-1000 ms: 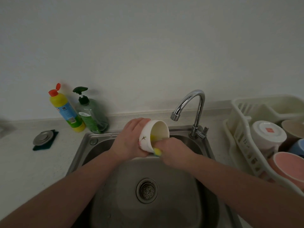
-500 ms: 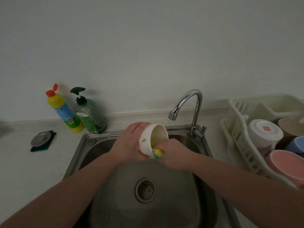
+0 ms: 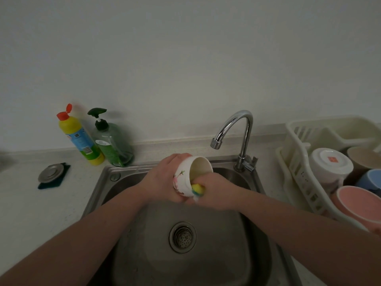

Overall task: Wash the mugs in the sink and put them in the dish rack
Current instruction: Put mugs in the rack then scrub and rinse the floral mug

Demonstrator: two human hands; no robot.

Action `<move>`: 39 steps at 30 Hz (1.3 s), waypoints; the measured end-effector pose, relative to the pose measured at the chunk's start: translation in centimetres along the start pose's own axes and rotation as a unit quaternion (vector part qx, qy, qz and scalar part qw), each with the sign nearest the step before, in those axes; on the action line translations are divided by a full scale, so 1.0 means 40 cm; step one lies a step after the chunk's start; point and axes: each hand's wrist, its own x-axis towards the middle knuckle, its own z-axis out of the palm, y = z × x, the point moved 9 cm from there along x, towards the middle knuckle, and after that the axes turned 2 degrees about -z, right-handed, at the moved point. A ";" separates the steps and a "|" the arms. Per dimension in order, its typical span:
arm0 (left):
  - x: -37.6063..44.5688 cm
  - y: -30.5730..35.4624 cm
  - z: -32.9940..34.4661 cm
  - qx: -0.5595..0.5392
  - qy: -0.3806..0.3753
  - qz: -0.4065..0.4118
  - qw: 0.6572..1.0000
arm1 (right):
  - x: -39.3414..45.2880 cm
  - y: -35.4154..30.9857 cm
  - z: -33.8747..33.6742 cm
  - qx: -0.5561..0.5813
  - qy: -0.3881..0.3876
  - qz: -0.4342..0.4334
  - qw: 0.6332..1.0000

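Note:
Over the steel sink, my left hand grips a white mug with a pink flower print, tipped on its side with the mouth facing right. My right hand holds a yellow sponge pressed against the mug's lower rim; part of the sponge is hidden by my fingers. To the right stands the cream dish rack holding several mugs: a white one upside down, a pink one, a blue one and a beige one.
The chrome tap arches over the sink's back right; no water shows. A yellow bottle and a green soap pump bottle stand at the back left. A metal sink plug lies on a dark pad on the left counter.
My left hand has turned the mug so the flower print faces me. The sponge has come out from inside the mug down to its lower rim.

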 end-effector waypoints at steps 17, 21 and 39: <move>-0.016 -0.013 -0.022 -0.008 0.100 0.007 0.995 | -0.023 -0.016 -0.035 -0.187 0.133 -0.164 0.959; -0.032 -0.023 0.001 0.024 0.178 -0.078 0.981 | -0.014 -0.023 -0.036 -0.119 0.141 -0.094 0.978; 0.000 -0.008 -0.018 0.073 0.077 0.027 0.994 | 0.020 0.007 0.004 -0.021 0.017 -0.033 0.999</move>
